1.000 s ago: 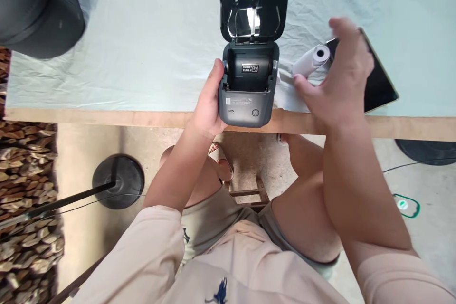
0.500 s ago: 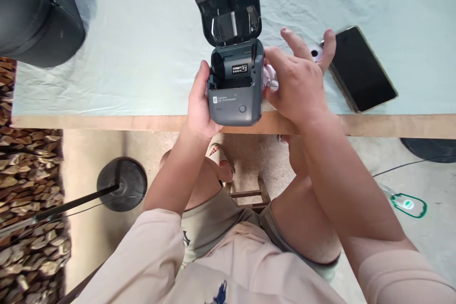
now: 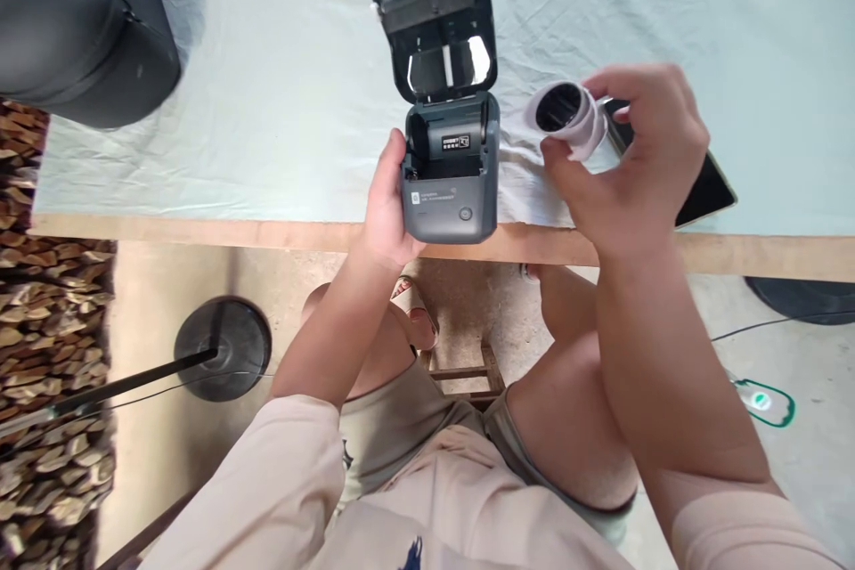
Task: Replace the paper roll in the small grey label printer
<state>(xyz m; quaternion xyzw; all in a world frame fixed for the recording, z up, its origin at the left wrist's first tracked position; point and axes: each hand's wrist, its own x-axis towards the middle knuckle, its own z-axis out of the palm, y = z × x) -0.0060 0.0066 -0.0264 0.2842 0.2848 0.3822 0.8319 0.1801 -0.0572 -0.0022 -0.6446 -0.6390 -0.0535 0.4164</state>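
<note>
A small dark grey label printer (image 3: 452,187) sits at the table's near edge with its lid (image 3: 439,22) swung open and its paper bay empty. My left hand (image 3: 386,209) grips the printer's left side. My right hand (image 3: 628,162) holds a white paper roll (image 3: 565,116) in the air just right of the printer, its hollow dark core facing me. A black phone (image 3: 701,187) lies on the cloth under and behind my right hand, partly hidden by it.
A pale green cloth (image 3: 280,107) covers the table, whose wooden edge (image 3: 200,232) runs across the view. A large black rounded case (image 3: 80,18) stands at the far left. Below are my knees, a black round stand base (image 3: 223,347) and stacked firewood (image 3: 46,356) at left.
My right hand has picked up the paper roll from the cloth beside the phone and lifted it beside the printer. The left hand stays on the printer, which shifted slightly.
</note>
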